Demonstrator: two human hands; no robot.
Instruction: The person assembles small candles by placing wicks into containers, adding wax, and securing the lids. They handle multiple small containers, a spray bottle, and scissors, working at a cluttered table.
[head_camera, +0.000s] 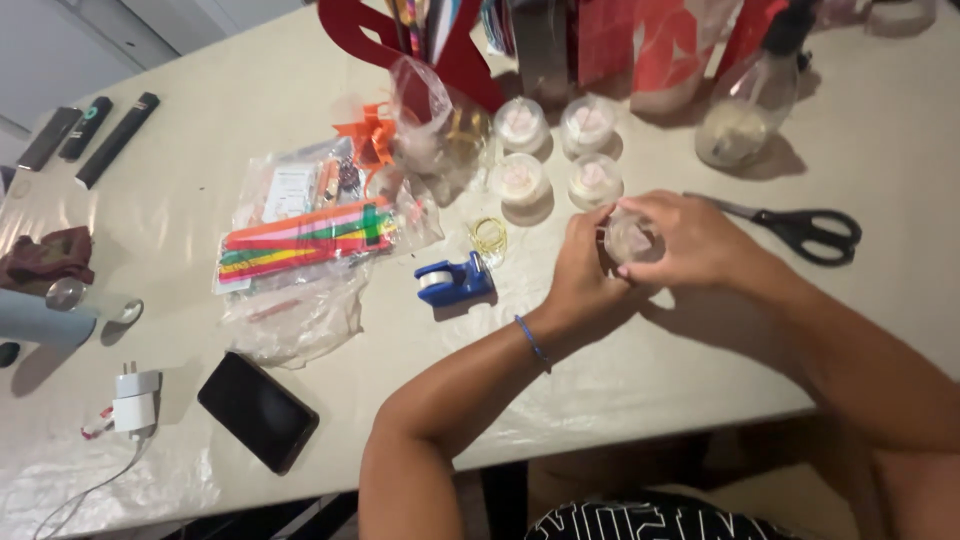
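The fingers of my left hand (580, 265) and right hand (690, 240) are closed around a small clear cup (628, 238), upright above the counter (700, 380).

Place: a home craft table (250, 70).
Signs: left of the scissors (805, 232), ribbon packets (300, 240), tape dispenser (453, 281), phone (257, 410), charger (135, 405).

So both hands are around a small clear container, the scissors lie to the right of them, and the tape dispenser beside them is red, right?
Not quite: the tape dispenser is blue, as the head view shows. The left hand and right hand do hold the small clear container, with the scissors to their right.
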